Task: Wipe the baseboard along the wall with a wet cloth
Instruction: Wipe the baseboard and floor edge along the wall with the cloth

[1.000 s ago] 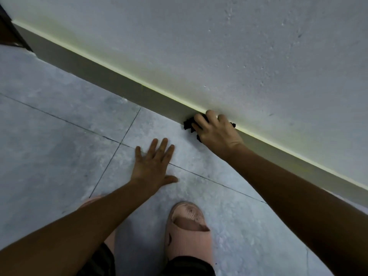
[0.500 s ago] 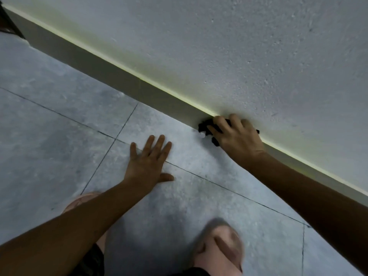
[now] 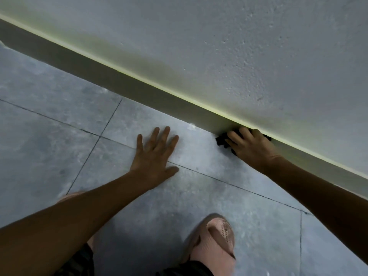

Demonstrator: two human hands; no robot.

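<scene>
A grey baseboard [image 3: 139, 86] runs diagonally from the upper left to the lower right, under a pale yellow-lit top edge. My right hand [image 3: 250, 146] presses a black cloth [image 3: 221, 140] against the baseboard where it meets the floor; most of the cloth is hidden under my fingers. My left hand [image 3: 154, 156] lies flat on the floor tile with its fingers spread, well left of the cloth and holding nothing.
The rough white wall [image 3: 258, 56] rises above the baseboard. Grey floor tiles [image 3: 49, 136] with dark grout lines spread to the left. My foot in a pink slipper [image 3: 214, 248] stands at the bottom, with a second foot partly hidden behind my left forearm.
My right hand has slid the cloth to the right along the baseboard. My left hand stays planted on the tile. The slippered foot has shifted to the right.
</scene>
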